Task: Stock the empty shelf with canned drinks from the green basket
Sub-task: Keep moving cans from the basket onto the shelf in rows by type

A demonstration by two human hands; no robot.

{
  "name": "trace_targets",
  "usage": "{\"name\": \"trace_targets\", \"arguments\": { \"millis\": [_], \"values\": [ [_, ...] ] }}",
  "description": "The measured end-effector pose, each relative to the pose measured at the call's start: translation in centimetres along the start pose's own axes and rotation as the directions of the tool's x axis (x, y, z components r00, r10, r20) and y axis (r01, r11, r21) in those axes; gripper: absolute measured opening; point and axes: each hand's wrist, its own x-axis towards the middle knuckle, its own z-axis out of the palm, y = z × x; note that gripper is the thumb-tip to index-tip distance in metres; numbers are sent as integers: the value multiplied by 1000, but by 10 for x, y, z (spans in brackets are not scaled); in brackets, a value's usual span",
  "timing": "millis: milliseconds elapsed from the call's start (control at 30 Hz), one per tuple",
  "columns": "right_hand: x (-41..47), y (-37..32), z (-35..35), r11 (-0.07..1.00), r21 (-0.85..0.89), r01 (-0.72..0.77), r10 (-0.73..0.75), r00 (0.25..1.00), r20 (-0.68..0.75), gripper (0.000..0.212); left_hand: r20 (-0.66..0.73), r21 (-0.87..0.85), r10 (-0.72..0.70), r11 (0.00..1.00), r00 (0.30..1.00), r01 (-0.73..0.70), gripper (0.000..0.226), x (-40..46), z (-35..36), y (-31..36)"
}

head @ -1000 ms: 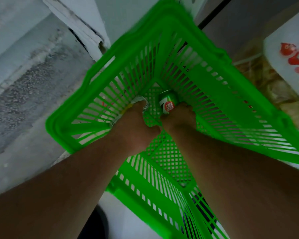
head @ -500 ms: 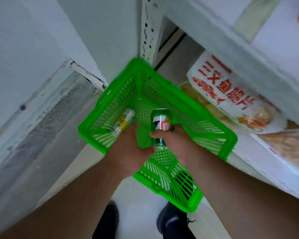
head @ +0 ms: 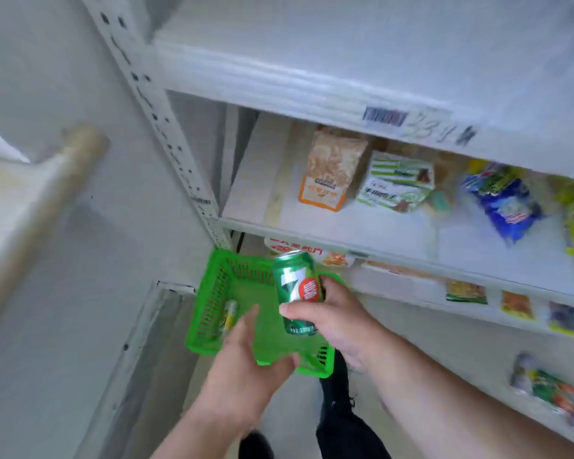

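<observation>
Upright, green can (head: 297, 289) gripped by right hand (head: 340, 321) fingers; left hand (head: 246, 362) open above basket (head: 212, 313).

White shelf (head: 362, 226): orange-trimmed snack bag (head: 332, 173) and green-striped packet (head: 395, 183) stand near its back edge. Blue bag (head: 504, 203) lies toward the right end. Green basket (head: 212, 306) sits on the floor (head: 295, 415).

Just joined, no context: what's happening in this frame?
A person is stocking shelves from a green basket on the floor. The right hand holds a green can upright above the basket. The left hand is open, holding nothing. One can still lies in the basket. Snack bags sit on the shelf beyond.
</observation>
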Motion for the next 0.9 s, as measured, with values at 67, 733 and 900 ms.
{"name": "trace_targets", "arguments": {
  "millis": [67, 733, 900],
  "values": [
    [-49, -37, -15, 998, 41, 51, -49, 998, -42, 59, 26, 46, 62, 997, 998, -63, 71, -32, -6, 42],
    [-348, -156, -154, 919, 65, 388, -307, 810, -500, 46, 331, 304, 530, 723, 781, -620, 103, -204, 23, 278],
    [-367, -146, -191, 906, 64, 418, -325, 786, -525, 49, 327, 303, 547, 711, 770, -634, 105, -214, 62, 299]
  ]
}}
